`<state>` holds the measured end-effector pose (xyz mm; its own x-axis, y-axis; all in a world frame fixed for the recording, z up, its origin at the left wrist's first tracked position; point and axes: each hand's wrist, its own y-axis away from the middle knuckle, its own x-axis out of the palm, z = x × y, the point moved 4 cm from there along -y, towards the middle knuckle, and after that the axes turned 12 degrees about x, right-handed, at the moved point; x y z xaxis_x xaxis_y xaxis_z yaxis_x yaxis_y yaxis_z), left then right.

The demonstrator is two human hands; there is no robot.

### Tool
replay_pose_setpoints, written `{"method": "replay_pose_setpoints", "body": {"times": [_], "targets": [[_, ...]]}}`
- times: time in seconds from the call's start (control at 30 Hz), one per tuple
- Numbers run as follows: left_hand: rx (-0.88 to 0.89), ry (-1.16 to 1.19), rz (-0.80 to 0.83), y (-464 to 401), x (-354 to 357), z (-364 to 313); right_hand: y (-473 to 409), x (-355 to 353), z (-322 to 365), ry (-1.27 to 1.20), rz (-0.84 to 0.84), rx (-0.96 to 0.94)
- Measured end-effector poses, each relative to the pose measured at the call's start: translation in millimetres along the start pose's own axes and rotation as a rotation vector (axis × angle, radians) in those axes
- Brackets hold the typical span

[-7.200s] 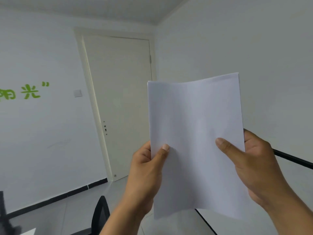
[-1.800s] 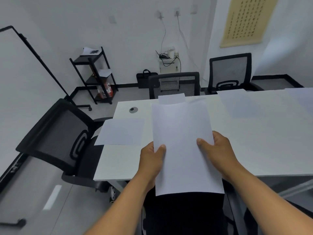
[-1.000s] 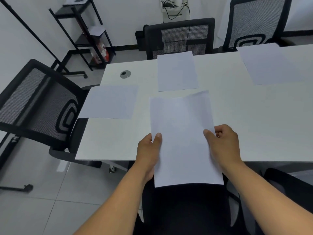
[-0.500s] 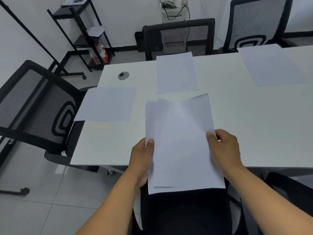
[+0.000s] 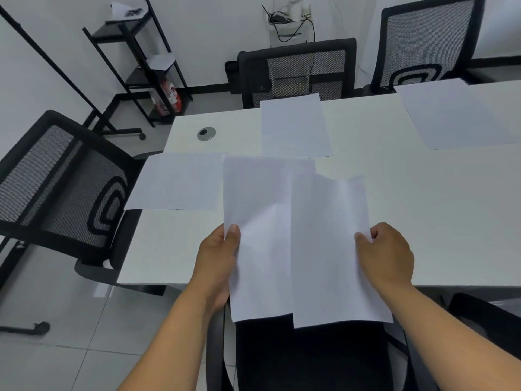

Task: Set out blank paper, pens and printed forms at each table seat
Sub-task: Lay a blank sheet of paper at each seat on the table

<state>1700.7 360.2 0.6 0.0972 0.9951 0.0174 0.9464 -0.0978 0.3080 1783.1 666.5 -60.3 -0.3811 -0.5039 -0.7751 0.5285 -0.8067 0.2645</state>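
Paper sheets: left hand (image 5: 218, 258) pinches one sheet (image 5: 258, 235), right hand (image 5: 387, 255) pinches another sheet (image 5: 328, 249), above the table (image 5: 423, 207).

I can't read any text from here. The sheet in my left hand (image 5: 218, 258) and the one in my right hand (image 5: 387, 258) both show blank faces, and the three sheets lying on the counter (image 5: 423, 221) are just as bare. On the top tier of the black shelf rack (image 5: 135, 52) lies a paper with dark marks (image 5: 127, 12), but they are too small and blurred for me to make out. A red and white package (image 5: 169, 94) on a lower tier carries print I cannot read either.
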Motion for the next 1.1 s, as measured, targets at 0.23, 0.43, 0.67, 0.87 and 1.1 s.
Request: {"method": "replay_pose_setpoints", "body": {"times": [0.23, 0.43, 0.67, 0.87, 1.1], "targets": [[0.018, 0.031, -0.010, -5, -10, -20, -5, 7, 1, 0.113, -0.011, 0.026], [0.015, 0.025, 0.006, -4, -13, -33, -7, 8, 9, 0.129, -0.021, 0.023], [0.000, 0.032, 0.038, -1, -13, -43, -8, 11, 16, 0.182, -0.017, 0.005], [-0.005, 0.017, 0.052, -1, -13, -43, -13, 21, 19, 0.243, 0.034, 0.008], [-0.029, 0.012, 0.060, -2, -8, -38, -11, 20, 23, 0.350, 0.012, 0.074]]}}
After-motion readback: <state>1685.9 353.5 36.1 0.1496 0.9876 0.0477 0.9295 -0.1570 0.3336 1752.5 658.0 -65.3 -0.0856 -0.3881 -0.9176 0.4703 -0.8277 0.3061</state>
